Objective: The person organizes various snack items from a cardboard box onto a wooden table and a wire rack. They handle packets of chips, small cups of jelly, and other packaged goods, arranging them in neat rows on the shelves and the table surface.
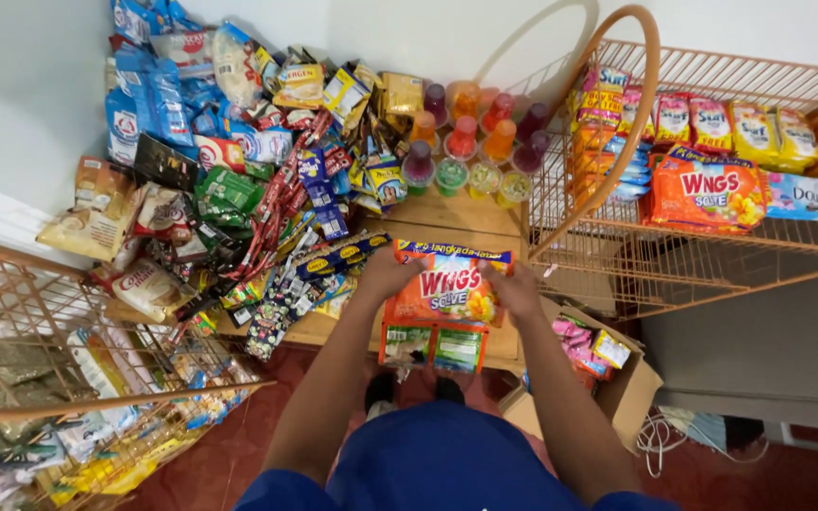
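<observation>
Head camera looks down on both hands gripping an orange detergent packet strip [442,303] over a wooden table [447,213]. Left hand [385,274] clasps its upper left edge, fingers curled round it; right hand [515,289] pinches the upper right edge. Behind stand coloured jelly cups [471,151], beside a heap of snack sachets [257,189]. Similar orange packets [707,194] lie in a wire rack [598,255] to the right.

Orange detergent sachet strip [447,298] hanging between both hands, green-labelled sachets at its bottom. Matching orange pack [707,194] lying on wire rack [617,255] right, yellow packs [759,132] behind. Blue bags [149,99] piling top left; pink sachets [575,345] sitting in cardboard box [631,393].
</observation>
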